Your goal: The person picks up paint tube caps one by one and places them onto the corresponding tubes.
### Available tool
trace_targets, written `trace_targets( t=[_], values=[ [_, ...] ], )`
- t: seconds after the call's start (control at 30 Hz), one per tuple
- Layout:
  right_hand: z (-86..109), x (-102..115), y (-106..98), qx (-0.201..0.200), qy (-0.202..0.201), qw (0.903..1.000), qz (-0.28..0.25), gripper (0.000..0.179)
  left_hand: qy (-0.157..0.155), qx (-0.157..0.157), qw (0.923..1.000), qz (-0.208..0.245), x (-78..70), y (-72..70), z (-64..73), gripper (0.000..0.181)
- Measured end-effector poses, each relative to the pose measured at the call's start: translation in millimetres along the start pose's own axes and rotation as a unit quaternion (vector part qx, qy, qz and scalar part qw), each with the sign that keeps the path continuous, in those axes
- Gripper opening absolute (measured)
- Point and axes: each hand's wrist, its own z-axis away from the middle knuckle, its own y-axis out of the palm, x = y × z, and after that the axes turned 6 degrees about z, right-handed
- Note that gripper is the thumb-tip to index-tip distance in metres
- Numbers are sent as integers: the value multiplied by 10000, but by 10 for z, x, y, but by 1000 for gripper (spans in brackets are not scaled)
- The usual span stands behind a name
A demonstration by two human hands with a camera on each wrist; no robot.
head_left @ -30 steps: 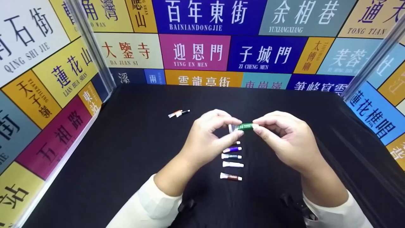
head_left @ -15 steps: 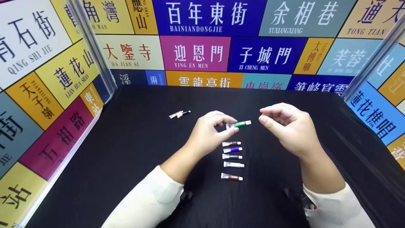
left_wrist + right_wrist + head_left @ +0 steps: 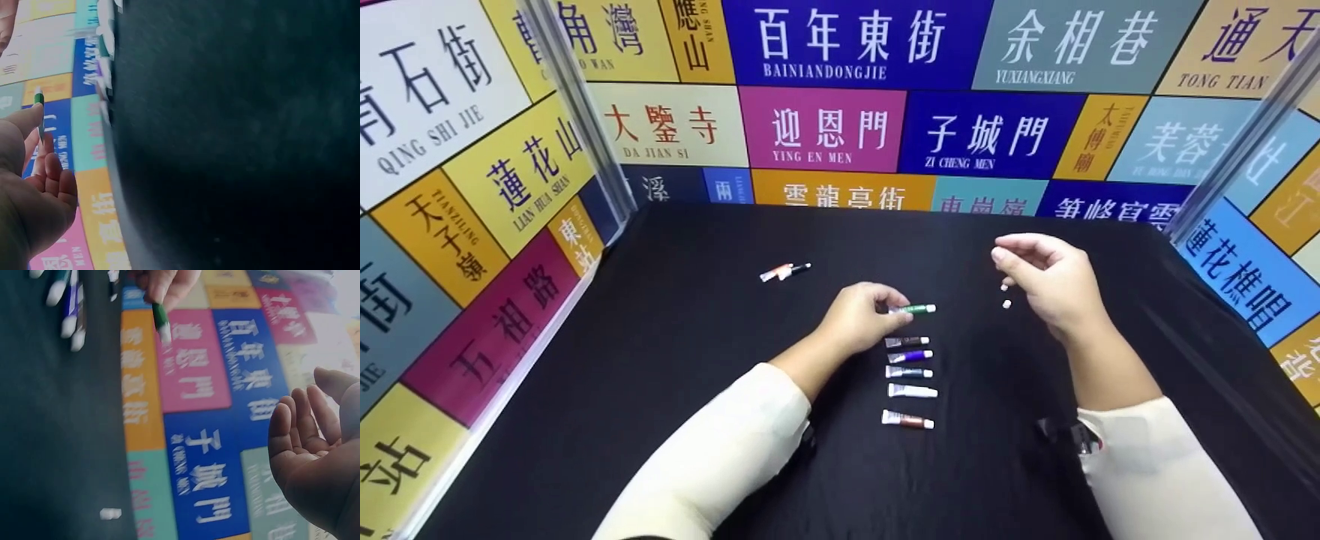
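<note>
My left hand [image 3: 862,319] pinches a green paint tube [image 3: 919,308] by its silvery crimped end, with the white cap pointing right. In the right wrist view the same green tube [image 3: 161,322] hangs from those fingertips. Below it in the head view runs a column of small paint tubes: dark brown [image 3: 908,342], purple [image 3: 911,356], dark blue-grey [image 3: 909,372], white [image 3: 913,391] and reddish brown [image 3: 908,421]. My right hand [image 3: 1050,281] is raised at the right, fingers loosely curled, with nothing seen in it. Just under it lie small white pieces [image 3: 1007,304].
Farther back on the black-covered table [image 3: 697,315] lie an orange tube [image 3: 776,271] and a black tube [image 3: 799,268], close together. Walls with coloured street-name panels [image 3: 821,127] border the table at the back and sides.
The right hand has let go of the green tube's cap end and moved right and back. The left hand has brought the tube down toward the column. The small white pieces have come into view.
</note>
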Motion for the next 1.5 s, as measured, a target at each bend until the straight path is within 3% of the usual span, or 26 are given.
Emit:
trace_targets(
  t=[0.3, 0.53, 0.73, 1.03, 1.3, 1.5],
  values=[
    [-242, -356, -63, 137, 685, 9975, -144, 23, -536, 259, 9982, -61, 144, 47, -97, 14],
    [-324, -497, -115, 170, 864, 9957, -292, 23, -783, 376, 9961, -168, 201, 86, -128, 14],
    [-392, -589, -137, 228, 1024, 9945, -43, 26, -1006, 539, 9920, -536, 190, 120, -129, 15],
    [-479, -782, -181, 421, 1482, 9874, 371, 53, -954, 714, 9881, -975, 169, 164, -130, 17],
    [-511, -993, -204, 760, 2073, 9751, 202, 60, -998, 692, 9892, -820, 179, 160, -124, 20],
    [-499, -1125, -182, 1045, 2342, 9665, 9, 66, -952, 493, 9937, -318, 248, 90, -139, 26]
  ],
)
